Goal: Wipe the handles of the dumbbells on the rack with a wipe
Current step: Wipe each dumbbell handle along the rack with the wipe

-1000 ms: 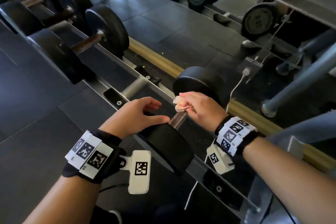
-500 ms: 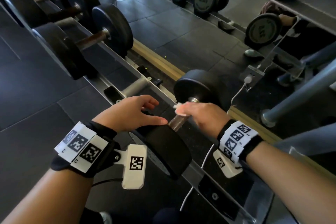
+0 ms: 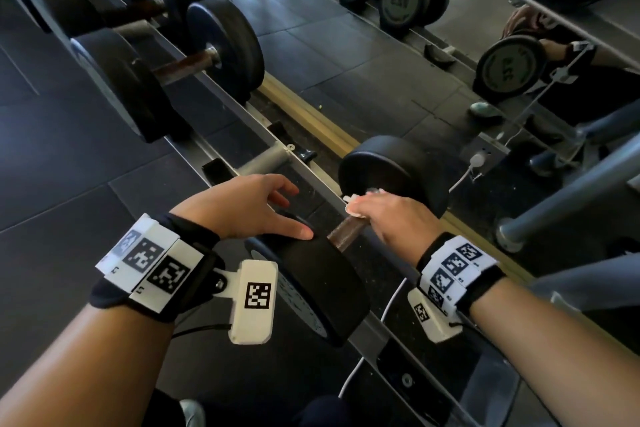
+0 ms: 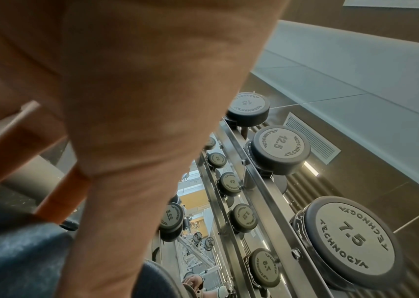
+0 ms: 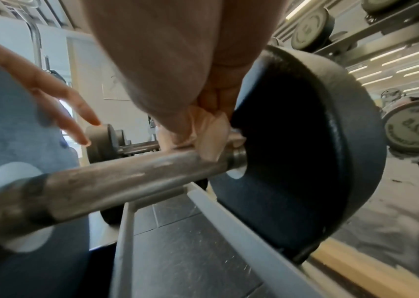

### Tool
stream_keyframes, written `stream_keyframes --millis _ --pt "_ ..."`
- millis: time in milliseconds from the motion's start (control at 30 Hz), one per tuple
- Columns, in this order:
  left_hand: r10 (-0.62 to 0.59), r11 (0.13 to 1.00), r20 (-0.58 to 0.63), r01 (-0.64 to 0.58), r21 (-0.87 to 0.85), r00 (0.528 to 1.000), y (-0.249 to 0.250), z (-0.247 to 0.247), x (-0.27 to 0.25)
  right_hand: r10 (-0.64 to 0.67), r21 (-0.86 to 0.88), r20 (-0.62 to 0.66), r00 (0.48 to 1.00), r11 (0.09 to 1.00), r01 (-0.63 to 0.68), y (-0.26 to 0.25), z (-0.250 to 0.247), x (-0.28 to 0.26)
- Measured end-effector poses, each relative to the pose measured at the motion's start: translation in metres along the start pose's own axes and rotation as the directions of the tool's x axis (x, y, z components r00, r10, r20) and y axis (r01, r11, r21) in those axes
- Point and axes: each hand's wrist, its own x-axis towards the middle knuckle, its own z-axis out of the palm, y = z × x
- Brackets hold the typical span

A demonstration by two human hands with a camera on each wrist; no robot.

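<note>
The nearest dumbbell lies across the rack rails [image 3: 311, 177], its rusty handle [image 3: 346, 230] running between two black heads. My right hand [image 3: 384, 211] grips a crumpled white wipe [image 3: 351, 199] against the far end of the handle, close to the far head [image 3: 391, 166]. In the right wrist view the wipe [image 5: 211, 133] is pinched between fingers and thumb on top of the bar [image 5: 127, 177]. My left hand [image 3: 256, 204] rests flat with straight fingers on the near head [image 3: 318, 281], thumb along its rim.
More dumbbells [image 3: 207, 62] sit further left along the same rack. A mirror at the back reflects weights [image 3: 505, 68] and a white cable [image 3: 464, 177]. A grey metal bar [image 3: 571, 198] slants on the right. Dark rubber floor tiles lie below.
My right hand has slid the wipe along the handle toward the far head, leaving more bare bar near the close head. The left hand keeps its place on the near head.
</note>
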Motion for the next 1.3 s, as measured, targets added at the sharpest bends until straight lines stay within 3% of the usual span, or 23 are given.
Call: stream_keyframes --millis 167,233,367,567,633,733,800,1000,1067,1200,1300 --pt "-0.007 1.000 -0.001 0.007 0.005 1.000 -0.002 0.002 0.001 -0.204 0.276 0.042 0.978 0.943 0.185 -0.026 0.007 -0.011" --pt "-0.015 1.000 0.004 0.015 0.001 1.000 -0.003 0.002 0.001 -0.186 0.216 0.069 0.980 0.962 0.167 -0.019 0.003 -0.002" --pt "-0.024 1.000 -0.001 0.024 -0.001 1.000 -0.003 0.003 0.000 -0.005 -0.014 0.137 0.991 1.000 0.007 -0.005 -0.006 0.018" --pt "-0.012 1.000 -0.006 0.012 -0.002 1.000 -0.004 0.005 -0.004 -0.167 0.257 0.226 0.960 0.961 0.107 -0.034 0.001 0.007" --pt "-0.007 1.000 -0.003 0.007 -0.005 1.000 -0.004 0.005 -0.005 -0.155 0.157 0.245 0.957 0.981 0.118 -0.026 -0.004 0.014" --pt "0.001 1.000 0.007 -0.001 -0.005 1.000 -0.005 0.005 -0.006 0.004 -0.030 0.254 0.967 1.000 0.004 -0.011 -0.016 0.025" --pt "0.007 1.000 0.010 -0.007 0.003 1.000 -0.005 0.007 -0.007 0.043 -0.083 0.235 0.971 0.996 -0.024 -0.012 -0.017 0.026" --pt "0.017 0.999 0.040 -0.018 0.032 0.999 -0.010 0.009 -0.014 -0.179 0.235 0.316 0.932 0.966 0.106 -0.038 -0.003 0.009" --pt "0.016 1.000 0.062 -0.017 0.020 0.998 -0.012 0.008 -0.016 -0.190 0.218 0.319 0.929 0.968 0.123 -0.028 -0.007 0.010" --pt "0.022 0.999 0.067 -0.024 0.026 0.997 -0.012 0.009 -0.017 0.059 -0.020 0.219 0.974 0.998 -0.056 -0.004 -0.015 0.014" --pt "0.018 0.999 0.068 -0.019 0.025 0.998 -0.010 0.009 -0.018 0.027 0.047 0.112 0.993 0.998 -0.033 -0.008 0.002 0.006"
